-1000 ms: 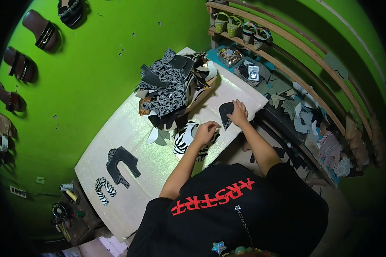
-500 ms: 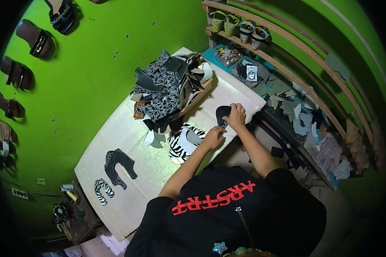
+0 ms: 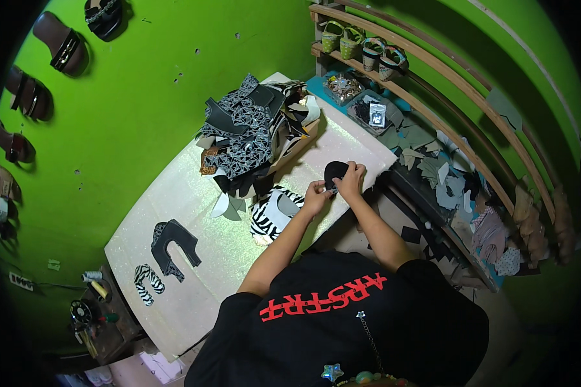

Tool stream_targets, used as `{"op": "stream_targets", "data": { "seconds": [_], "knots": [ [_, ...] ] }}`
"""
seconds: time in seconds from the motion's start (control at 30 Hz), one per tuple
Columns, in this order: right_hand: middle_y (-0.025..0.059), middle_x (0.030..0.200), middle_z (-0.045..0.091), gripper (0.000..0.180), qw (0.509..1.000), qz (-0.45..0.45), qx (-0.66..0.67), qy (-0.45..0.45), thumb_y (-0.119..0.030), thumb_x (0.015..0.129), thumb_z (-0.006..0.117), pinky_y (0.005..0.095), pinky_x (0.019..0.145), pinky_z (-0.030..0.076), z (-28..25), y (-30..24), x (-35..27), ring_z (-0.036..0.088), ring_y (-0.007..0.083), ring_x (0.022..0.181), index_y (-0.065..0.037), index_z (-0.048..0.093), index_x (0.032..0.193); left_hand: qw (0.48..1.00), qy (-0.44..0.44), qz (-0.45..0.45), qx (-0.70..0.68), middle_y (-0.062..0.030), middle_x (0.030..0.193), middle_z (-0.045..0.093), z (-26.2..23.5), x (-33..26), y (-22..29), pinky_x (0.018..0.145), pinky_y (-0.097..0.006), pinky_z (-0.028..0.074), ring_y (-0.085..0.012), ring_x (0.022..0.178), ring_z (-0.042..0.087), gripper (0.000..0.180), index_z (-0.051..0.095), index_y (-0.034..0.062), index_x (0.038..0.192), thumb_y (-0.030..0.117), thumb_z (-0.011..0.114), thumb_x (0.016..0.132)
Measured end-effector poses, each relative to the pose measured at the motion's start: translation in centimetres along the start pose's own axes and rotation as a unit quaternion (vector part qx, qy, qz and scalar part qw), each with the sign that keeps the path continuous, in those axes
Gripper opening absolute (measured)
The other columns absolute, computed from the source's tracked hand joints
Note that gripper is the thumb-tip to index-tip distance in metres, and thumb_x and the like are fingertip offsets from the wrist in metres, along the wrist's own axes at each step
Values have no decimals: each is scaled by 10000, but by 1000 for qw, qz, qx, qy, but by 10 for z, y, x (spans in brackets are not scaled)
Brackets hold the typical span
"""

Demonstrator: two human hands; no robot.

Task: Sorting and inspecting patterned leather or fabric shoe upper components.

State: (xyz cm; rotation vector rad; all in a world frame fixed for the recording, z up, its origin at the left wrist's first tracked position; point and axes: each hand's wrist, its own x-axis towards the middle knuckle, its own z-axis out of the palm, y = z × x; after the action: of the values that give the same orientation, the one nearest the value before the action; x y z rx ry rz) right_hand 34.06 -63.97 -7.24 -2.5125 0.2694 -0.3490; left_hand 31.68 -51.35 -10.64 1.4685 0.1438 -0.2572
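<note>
A black piece (image 3: 334,171) with a rounded end, apparently a shoe-upper part, lies at the table's right end, with a bit of grey-and-white pattern at its lower side. My right hand (image 3: 350,181) grips its right edge, thumb and fingers bent. Pinched at its lower left edge is my left hand (image 3: 315,196); the fingertips partly hide what they hold. Just left of my hands is a zebra-print piece (image 3: 263,222) with white and grey pieces on it. A tall heap of cut upper pieces (image 3: 239,129), black and patterned, stands beyond.
At the table's left end lie a dark U-shaped upper (image 3: 184,242) and a zebra-print one (image 3: 150,284). On the right stands a wooden rack (image 3: 432,97) with small shoes, above a surface strewn with scraps (image 3: 445,184). A small stand with a thread spool (image 3: 90,277) is at lower left.
My left hand has moved slightly left and up along the black piece's lower edge. My right hand has shifted a little down and left. The view has tilted slightly.
</note>
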Motion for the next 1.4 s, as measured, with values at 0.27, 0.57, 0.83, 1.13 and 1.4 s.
{"op": "stream_targets", "data": {
  "seconds": [0.27,0.57,0.83,1.13,1.4],
  "knots": [
    [230,1010,495,490,990,93,105,-1,-102,599,742,396,880,380,8,8,9,445,362,1009,-31,480,1008,994,30,-86,-57,-80,847,575,5,-7,19,566,-238,450,-139,678,558,493,397,36,1122,-54,636,700],
    [88,798,600,206,912,258,319,-14,-68,770,621,250,397,427,36,26,17,557,110,444,-49,533,955,987,156,-20,20,-69,837,579,-9,-14,31,637,-244,486,-148,719,575,468,451,29,1043,-88,660,641],
    [147,875,604,331,981,95,153,66,-74,707,653,324,733,460,34,1,9,599,260,772,-6,546,1013,988,145,-29,-43,-87,879,600,-46,-34,37,670,-252,498,-148,755,591,396,485,2,1012,-80,649,661],
    [54,773,599,144,902,125,411,35,-56,824,495,229,621,433,35,-20,9,545,124,668,-24,588,929,990,71,19,-123,-153,1068,553,-59,-31,21,776,-261,471,-174,938,564,486,371,-11,1174,-6,620,757],
    [-11,726,554,103,873,92,478,-26,-64,830,492,194,466,410,24,-77,-30,480,48,589,-51,590,859,968,51,-39,-242,-47,1084,531,-97,-60,48,775,-266,444,-158,951,561,441,394,86,1206,259,579,845]
  ]
}}
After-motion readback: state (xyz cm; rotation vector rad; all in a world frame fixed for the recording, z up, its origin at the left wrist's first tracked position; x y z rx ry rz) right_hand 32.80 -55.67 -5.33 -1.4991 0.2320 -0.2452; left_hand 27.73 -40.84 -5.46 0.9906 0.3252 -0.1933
